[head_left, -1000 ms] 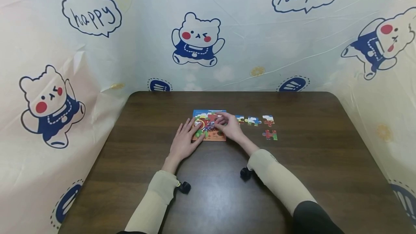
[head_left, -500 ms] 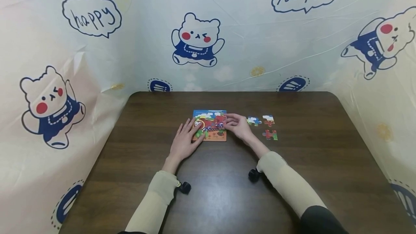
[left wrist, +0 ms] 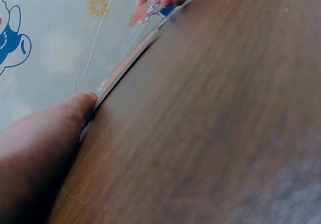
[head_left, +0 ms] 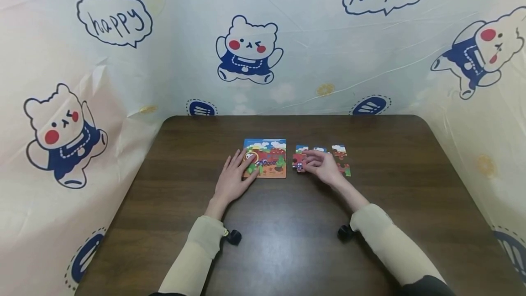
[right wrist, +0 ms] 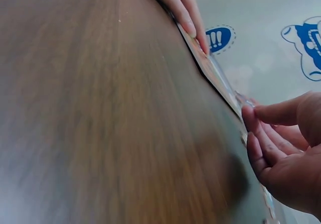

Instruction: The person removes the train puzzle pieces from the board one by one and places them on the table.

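Note:
My left hand [head_left: 234, 178] lies with extended fingers on the left part of a picture puzzle board [head_left: 271, 172], which shows a red train, green plants and a blue sky. To the right of the board, my right hand [head_left: 322, 166] pinches a puzzle piece [head_left: 299, 162], red with blue wheels, between thumb and fingers. That puzzle piece [left wrist: 145, 14] looks tilted in the left wrist view. Just beyond it is a blue, white and red piece [head_left: 302, 148]. In the right wrist view the fingertips [right wrist: 249, 112] cover most of the held piece.
Loose pieces lie beside the right hand: a sky piece [head_left: 320, 149] partly behind it, a red and white piece [head_left: 339, 150] and a red and green piece [head_left: 345, 169]. All rest on a brown wooden table [head_left: 263, 227]. A printed curtain [head_left: 304, 49] hangs behind.
My right hand has moved right from over the board, taking the red puzzle piece to beside the loose pieces. My left hand has stayed on the board.

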Available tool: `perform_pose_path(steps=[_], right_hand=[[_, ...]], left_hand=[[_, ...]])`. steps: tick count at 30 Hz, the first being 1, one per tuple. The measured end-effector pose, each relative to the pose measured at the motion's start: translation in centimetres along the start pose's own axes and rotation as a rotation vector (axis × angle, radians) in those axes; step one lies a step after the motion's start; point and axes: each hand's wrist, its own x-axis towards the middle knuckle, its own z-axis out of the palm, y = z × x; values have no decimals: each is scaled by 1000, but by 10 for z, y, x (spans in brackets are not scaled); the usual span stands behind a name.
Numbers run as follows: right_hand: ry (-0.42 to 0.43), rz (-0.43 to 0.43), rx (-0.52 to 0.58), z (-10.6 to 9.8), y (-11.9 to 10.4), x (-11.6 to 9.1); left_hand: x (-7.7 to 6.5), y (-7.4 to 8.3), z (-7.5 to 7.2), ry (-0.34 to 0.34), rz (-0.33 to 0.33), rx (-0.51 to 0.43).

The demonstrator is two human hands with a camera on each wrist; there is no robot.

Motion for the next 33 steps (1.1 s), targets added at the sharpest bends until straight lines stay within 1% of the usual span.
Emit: perform_pose_path(steps=[3, 10, 13, 19, 23, 27, 33], right_hand=[[8, 6, -14, -11, 2, -9], [12, 83, -53, -29, 4, -24], [18, 101, -52, -36, 5, -28], [18, 92, -58, -46, 5, -33], [11, 83, -79, -49, 4, -34], [6, 60, -126, -52, 3, -33], [-9, 60, -216, -53, 4, -32]], left_hand=[[0, 0, 0, 0, 0, 2], [-1, 2, -1, -4, -6, -3], [0, 2, -1, -4, -8, -5], [0, 2, -1, -3, -8, -3], [0, 1, -1, 1, -5, -4], [0, 2, -1, 5, -4, -6], [0, 1, -1, 4, -7, -9]])
